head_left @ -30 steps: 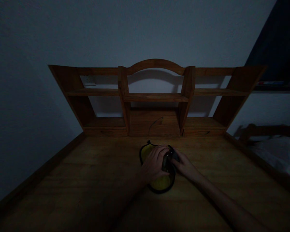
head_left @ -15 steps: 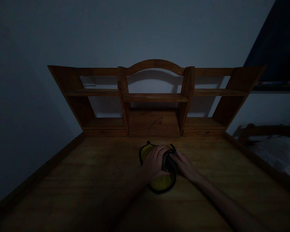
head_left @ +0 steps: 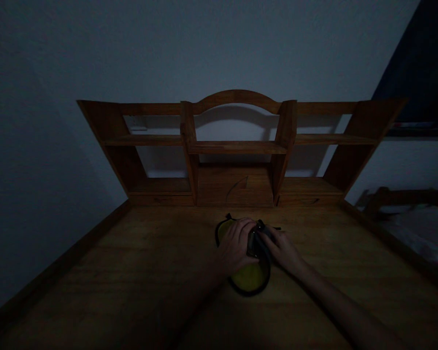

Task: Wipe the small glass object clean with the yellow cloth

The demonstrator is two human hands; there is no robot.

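An opened soft case point(head_left: 248, 279), yellow inside with a black edge, lies on the wooden desk in the head view. Inside it sits a dark glossy object point(head_left: 253, 245) whose kind I cannot make out in the dim light. My left hand point(head_left: 236, 244) is curled over that object from the left, its fingertips at the far side. From the right, my right hand point(head_left: 282, 248) pinches the case's black edge beside the object. The fingers hide much of both things.
Behind the hands stands a wooden shelf unit point(head_left: 237, 147) with small drawers at its base. Raised wooden rims point(head_left: 58, 265) border the desk point(head_left: 138, 272). A socket point(head_left: 137, 124) shows on the wall, and pale bedding point(head_left: 419, 231) lies beyond the right rim.
My right hand has pulled the case's right edge slightly outward, and a black tip now sticks out past its fingers. The left hand keeps its hold; the whole view has shifted slightly.
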